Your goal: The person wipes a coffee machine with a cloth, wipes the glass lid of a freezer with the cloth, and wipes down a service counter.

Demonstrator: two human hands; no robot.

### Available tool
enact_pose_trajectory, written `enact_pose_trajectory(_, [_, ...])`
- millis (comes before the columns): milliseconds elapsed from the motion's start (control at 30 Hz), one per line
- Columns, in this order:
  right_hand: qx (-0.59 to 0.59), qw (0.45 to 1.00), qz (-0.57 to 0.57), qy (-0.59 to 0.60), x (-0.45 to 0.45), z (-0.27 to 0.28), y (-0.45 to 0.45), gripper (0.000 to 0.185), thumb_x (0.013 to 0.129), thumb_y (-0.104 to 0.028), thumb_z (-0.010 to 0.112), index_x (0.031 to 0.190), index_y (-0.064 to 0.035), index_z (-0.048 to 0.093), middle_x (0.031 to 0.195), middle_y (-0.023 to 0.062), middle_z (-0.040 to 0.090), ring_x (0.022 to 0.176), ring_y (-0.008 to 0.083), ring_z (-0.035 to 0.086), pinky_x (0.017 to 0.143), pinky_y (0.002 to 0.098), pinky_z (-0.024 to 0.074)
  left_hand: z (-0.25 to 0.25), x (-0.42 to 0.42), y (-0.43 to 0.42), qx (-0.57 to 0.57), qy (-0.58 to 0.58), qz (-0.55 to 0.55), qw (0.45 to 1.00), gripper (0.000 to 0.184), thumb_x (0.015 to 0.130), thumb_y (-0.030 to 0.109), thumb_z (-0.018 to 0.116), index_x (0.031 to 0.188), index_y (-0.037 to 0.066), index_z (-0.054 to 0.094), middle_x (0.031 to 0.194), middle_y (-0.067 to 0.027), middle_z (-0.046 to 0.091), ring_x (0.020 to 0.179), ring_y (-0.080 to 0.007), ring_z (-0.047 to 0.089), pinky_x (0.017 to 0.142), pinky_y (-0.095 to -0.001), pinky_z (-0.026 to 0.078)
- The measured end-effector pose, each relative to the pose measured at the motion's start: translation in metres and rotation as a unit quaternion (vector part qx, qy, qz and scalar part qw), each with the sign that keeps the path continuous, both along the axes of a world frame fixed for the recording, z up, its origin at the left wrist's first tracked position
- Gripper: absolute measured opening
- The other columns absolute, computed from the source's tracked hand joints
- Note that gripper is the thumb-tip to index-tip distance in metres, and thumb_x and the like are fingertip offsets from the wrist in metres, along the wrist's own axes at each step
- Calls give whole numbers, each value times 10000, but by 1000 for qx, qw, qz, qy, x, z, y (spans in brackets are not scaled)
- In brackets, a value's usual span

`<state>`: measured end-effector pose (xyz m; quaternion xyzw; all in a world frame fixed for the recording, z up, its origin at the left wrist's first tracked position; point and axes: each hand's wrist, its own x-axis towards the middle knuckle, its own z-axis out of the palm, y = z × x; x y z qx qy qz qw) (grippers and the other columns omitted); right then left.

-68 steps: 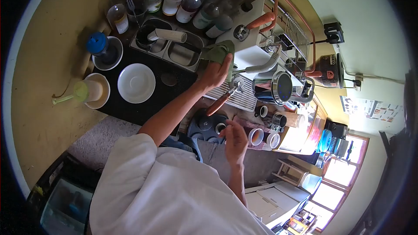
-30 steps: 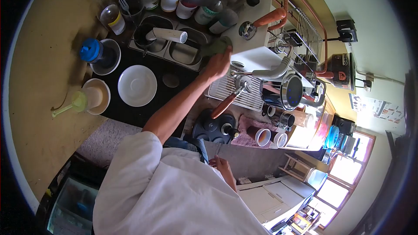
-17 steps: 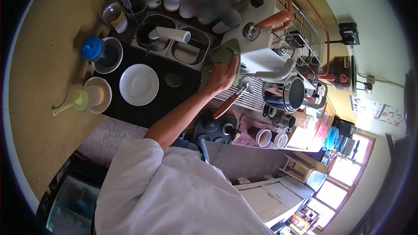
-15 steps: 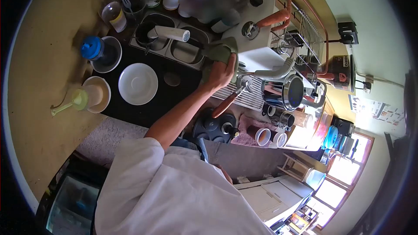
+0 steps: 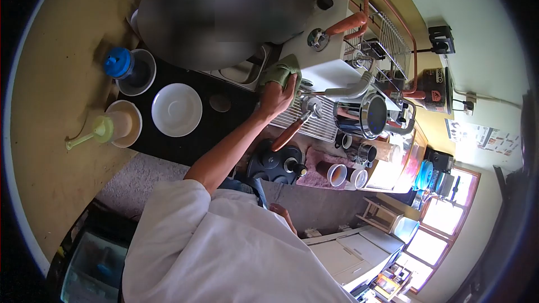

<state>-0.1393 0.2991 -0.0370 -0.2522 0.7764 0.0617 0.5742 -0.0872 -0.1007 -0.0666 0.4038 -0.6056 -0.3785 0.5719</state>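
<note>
My left hand [image 5: 277, 97] is closed around a bunched green cloth [image 5: 277, 73]. It is at the left front corner of the white espresso machine [image 5: 323, 67], beside its wire drip tray [image 5: 314, 123]. I cannot tell whether the cloth presses on the machine. Just right of the hand, a portafilter [image 5: 287, 134] with a wooden handle lies across the tray. A metal insert pan [image 5: 240, 74] stands to the left of the cloth, partly hidden by a large blurred patch. My right hand [image 5: 283, 217] shows only in part past my shirt, its fingers hidden.
A white bowl [image 5: 177, 110] and a round disc [image 5: 220, 102] lie on the black counter. Farther left are a blue-lidded cup [image 5: 119, 63] and a yellow-topped pitcher [image 5: 104, 129] in bowls. A steel pitcher [image 5: 373, 115], a black tamping mat [image 5: 270, 164] and plastic cups [image 5: 337, 174] are to the right.
My left hand has moved slightly left with the cloth, which is now bunched smaller. A blurred patch now covers the bottles and most of the metal pans. More of my right hand shows.
</note>
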Motion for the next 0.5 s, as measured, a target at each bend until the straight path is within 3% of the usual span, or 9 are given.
enact_pose_trajectory(100, [24,999,36,3,1,12,-13,571,1050,-484,386,1025,-48,753,956,121,751,1009,222,694,889,359,525,30,2,10,16,95,-31,995,197,980,204,597,963,10,622,819,-179,642,772,-402,630,669,-455,466])
enact_pose_trajectory(133, [38,998,53,5,2,18,-18,574,1050,-486,383,1026,-48,753,958,121,751,1014,223,693,893,360,524,40,4,11,18,97,-27,995,203,1002,174,541,947,-5,617,857,-168,618,806,-349,604,748,-420,464])
enact_pose_trajectory(267, [109,983,145,19,4,55,-60,586,1051,-495,375,1032,-49,753,968,119,751,1036,225,688,908,362,520,3,-5,-2,177,39,-85,980,287,1016,224,511,1027,-39,626,927,-198,652,860,-375,623,764,-414,478])
enact_pose_trajectory(367, [141,974,180,9,5,83,-93,594,1051,-502,368,1036,-49,753,975,118,751,1053,227,685,919,363,517,12,-4,1,54,-20,-35,998,268,1009,199,523,1043,-44,629,945,-202,659,883,-385,626,777,-420,477])
enact_pose_trajectory(400, [148,971,189,2,4,89,-102,597,1052,-505,366,1037,-50,752,977,118,751,1058,228,684,923,364,516,31,-1,3,50,66,-46,995,236,998,178,541,1030,-35,637,932,-208,651,893,-395,620,794,-428,472])
enact_pose_trajectory(500, [78,991,69,-80,-4,105,-112,587,1076,-446,327,1035,-38,747,1018,129,749,1073,259,684,991,414,485,37,-2,9,30,63,-25,997,206,989,159,556,990,-26,648,912,-216,641,899,-388,618,792,-429,469])
